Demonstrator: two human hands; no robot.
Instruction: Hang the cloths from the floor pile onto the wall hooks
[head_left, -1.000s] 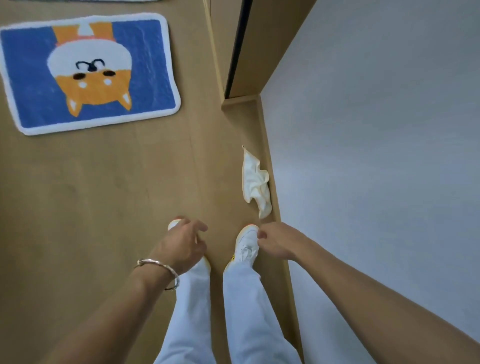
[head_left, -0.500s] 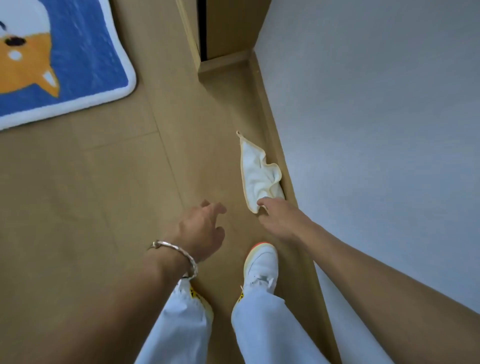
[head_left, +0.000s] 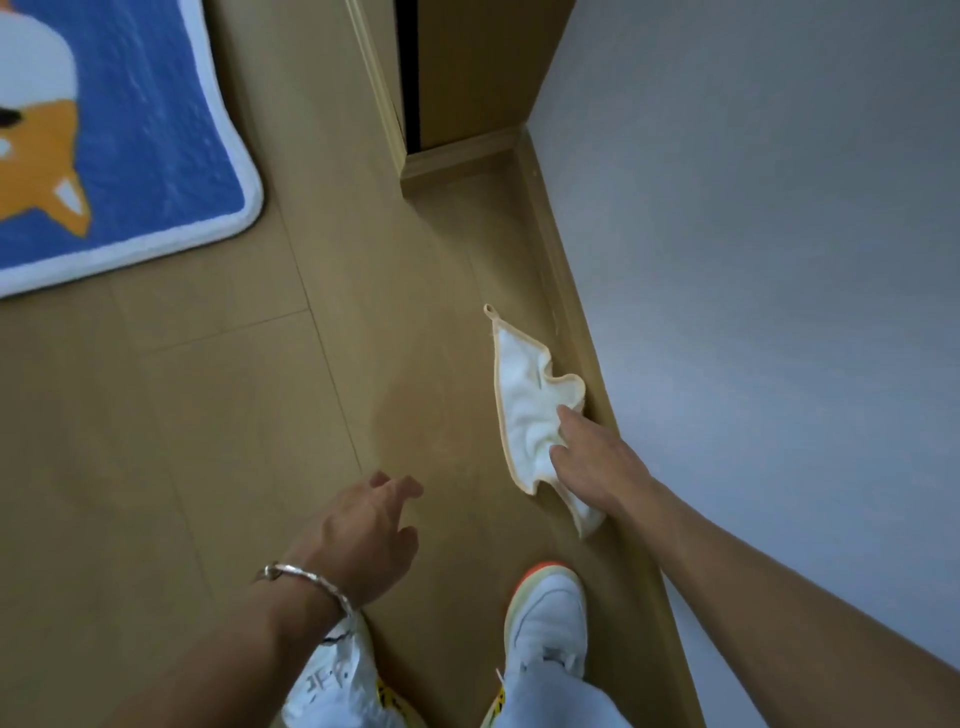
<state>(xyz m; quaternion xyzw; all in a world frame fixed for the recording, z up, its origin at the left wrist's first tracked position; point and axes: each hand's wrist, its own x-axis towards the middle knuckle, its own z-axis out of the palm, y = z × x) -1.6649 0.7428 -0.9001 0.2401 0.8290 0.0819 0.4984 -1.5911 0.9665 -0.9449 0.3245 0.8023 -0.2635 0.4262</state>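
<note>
Cloth: the white cloth (head_left: 524, 384) with pale yellow edging lies crumpled on the wooden floor (head_left: 234, 441), its right edge up against the skirting board (head_left: 561, 270) at the foot of the white wall (head_left: 753, 260).
Loop: a small hanging loop (head_left: 489, 310) sticks out from the cloth's far corner, flat on the floor.
Right hand: the right hand (head_left: 597, 467) reaches down onto the near half of the cloth; forefinger and thumb tips rest on the fabric, which is bunched between them. Whether they have closed into a real pinch I cannot tell.
Left hand: the left hand (head_left: 358, 540) hangs above bare floor, well apart from the cloth, fingers spread and loosely bent, holding nothing.
Wrist: a silver bracelet (head_left: 306, 577) circles the left wrist.
Feet: a white right shoe (head_left: 545, 618) with an orange toe stands just behind the cloth; the left shoe (head_left: 332, 686) is partly hidden under the left forearm.
Rug: a blue rug (head_left: 156, 130) with a white border and an orange-and-white animal lies at upper left, well away from the cloth.
Corner: a wooden door frame (head_left: 379, 88) with a dark gap meets the skirting board beyond the cloth.
</note>
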